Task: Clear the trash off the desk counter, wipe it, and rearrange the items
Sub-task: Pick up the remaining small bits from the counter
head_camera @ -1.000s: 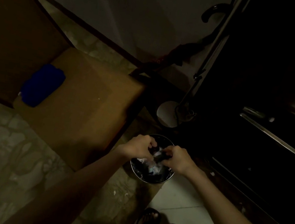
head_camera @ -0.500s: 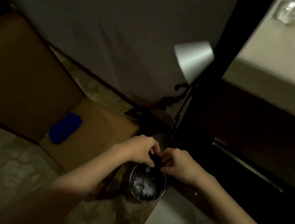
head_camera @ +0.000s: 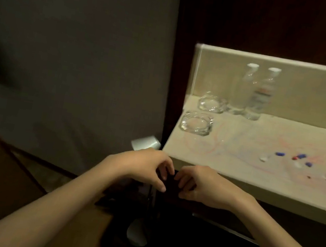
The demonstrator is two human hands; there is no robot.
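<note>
Both hands meet below the desk counter's front edge

Head view: left hand [head_camera: 144,166] and right hand [head_camera: 201,185], fingers curled, pinch a small dark item [head_camera: 169,181] between them; on the desk counter [head_camera: 237,161] lie coloured scraps [head_camera: 301,157], two glass ashtrays [head_camera: 196,122], two bottles [head_camera: 259,94]

Both hands meet just below the front edge of the desk [head_camera: 236,168], left hand [head_camera: 141,167] and right hand [head_camera: 205,186], fingers [head_camera: 164,170] curled round a small dark thing [head_camera: 170,181] between them. On the desk, two glass ashtrays [head_camera: 196,122] sit at its left end, two clear bottles [head_camera: 259,96] behind them, small blue capsules [head_camera: 280,153] farther right.
</note>
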